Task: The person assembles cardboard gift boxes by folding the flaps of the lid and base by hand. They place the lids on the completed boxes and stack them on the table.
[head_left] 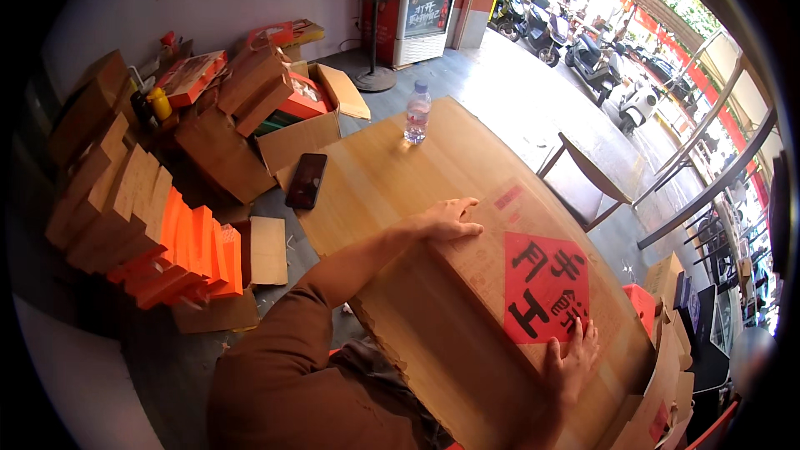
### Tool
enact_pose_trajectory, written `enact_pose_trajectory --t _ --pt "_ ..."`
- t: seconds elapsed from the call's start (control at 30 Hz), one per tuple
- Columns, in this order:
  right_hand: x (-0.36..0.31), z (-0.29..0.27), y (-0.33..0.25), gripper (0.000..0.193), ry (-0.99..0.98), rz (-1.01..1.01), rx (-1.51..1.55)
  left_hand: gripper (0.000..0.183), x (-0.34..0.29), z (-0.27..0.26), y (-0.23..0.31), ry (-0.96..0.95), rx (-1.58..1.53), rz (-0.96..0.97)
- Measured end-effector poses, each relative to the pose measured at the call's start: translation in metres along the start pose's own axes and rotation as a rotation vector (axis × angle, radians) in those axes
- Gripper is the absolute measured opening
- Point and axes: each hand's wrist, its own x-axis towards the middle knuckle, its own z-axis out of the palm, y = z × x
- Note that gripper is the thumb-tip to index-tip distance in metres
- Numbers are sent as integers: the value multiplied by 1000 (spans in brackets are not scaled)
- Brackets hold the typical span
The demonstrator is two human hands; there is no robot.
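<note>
A large brown cardboard box with a red diamond label lies across the wooden table in front of me. My left hand rests flat on the box's far left edge, fingers spread. Flat on the box's near right side, just below the red label, lies my right hand. Neither hand grips anything.
A black phone and a clear water bottle sit on the table's far part. Stacks of brown and orange boxes line the floor at left, with open cartons behind. A chair stands right; more cartons lie lower right.
</note>
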Motion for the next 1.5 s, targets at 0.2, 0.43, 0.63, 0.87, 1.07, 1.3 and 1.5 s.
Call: enact_pose_trajectory --t 0.2,0.43,0.63,0.87,1.07,1.3,1.5 --pt "-1 1 -3 78 1 4 -12 79 -15 4 11 184 -66 156" --pt "2 -4 -8 79 5 5 24 74 -22 -3 25 201 285 134" --pt "4 5 4 80 10 -12 14 79 -23 -6 27 141 263 103" --pt "0 6 7 81 31 -7 49 73 -18 -6 16 144 57 98" --pt "5 1 0 80 31 -12 60 63 -29 -7 16 279 119 121" --pt "-1 1 2 80 44 16 78 66 -92 -37 4 365 292 -5" --pt "-4 2 4 79 50 -9 93 80 -142 -126 -107 730 936 -679"
